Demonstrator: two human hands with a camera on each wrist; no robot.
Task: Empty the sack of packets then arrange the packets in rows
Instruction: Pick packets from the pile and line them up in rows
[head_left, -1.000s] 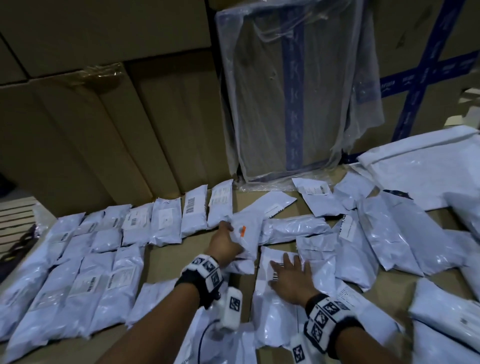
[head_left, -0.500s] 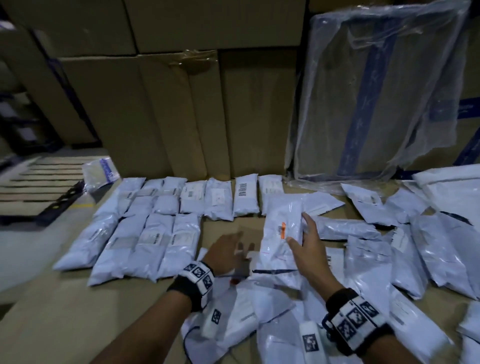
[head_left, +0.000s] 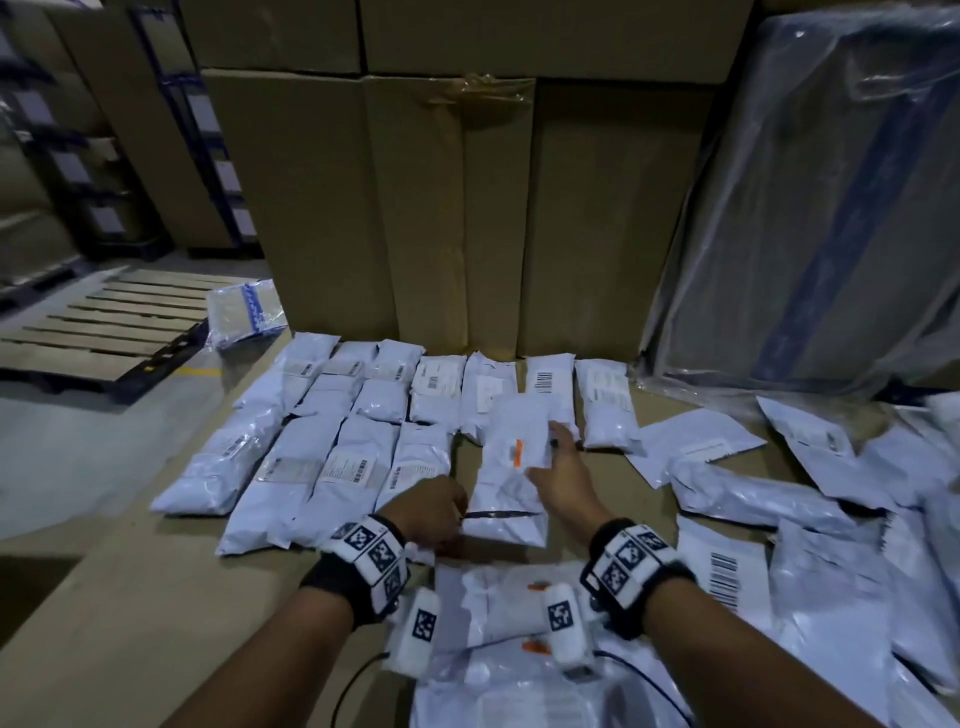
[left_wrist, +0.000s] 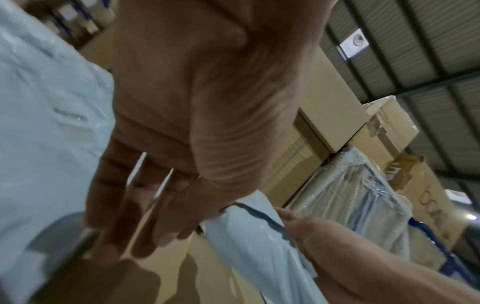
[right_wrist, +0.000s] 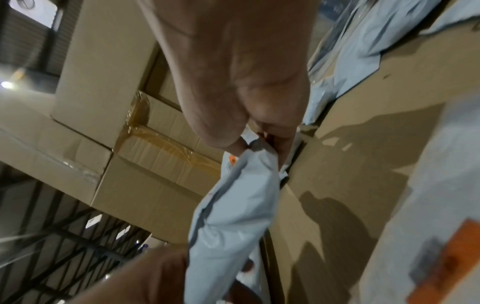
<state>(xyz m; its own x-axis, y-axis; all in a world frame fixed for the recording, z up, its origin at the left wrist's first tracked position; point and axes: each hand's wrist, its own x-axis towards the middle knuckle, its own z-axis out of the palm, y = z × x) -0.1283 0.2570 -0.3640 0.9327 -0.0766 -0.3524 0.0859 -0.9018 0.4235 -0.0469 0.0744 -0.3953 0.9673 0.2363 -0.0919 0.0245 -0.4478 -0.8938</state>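
A white packet with an orange mark (head_left: 511, 467) lies lengthwise on the cardboard surface (head_left: 130, 623), just right of the front row of packets (head_left: 332, 467), with its far end over the back row (head_left: 441, 384). My right hand (head_left: 558, 465) pinches its right edge between thumb and fingers, and the right wrist view shows that pinch on the packet (right_wrist: 233, 205). At the packet's near left corner is my left hand (head_left: 444, 512). In the left wrist view its fingers (left_wrist: 124, 216) look fairly straight beside the packet (left_wrist: 246, 236). Loose packets (head_left: 753, 493) lie scattered to the right.
Tall cardboard boxes (head_left: 457, 208) stand right behind the rows. A plastic-wrapped box (head_left: 831, 208) leans at the back right. A wooden pallet (head_left: 104, 322) and a small wrapped parcel (head_left: 249, 312) lie on the floor at the left. More packets (head_left: 519, 597) lie under my wrists.
The orange-marked packet passed from my left hand to my right and travelled left to the end of the front row. My left hand dropped to its near corner. The view swung left.
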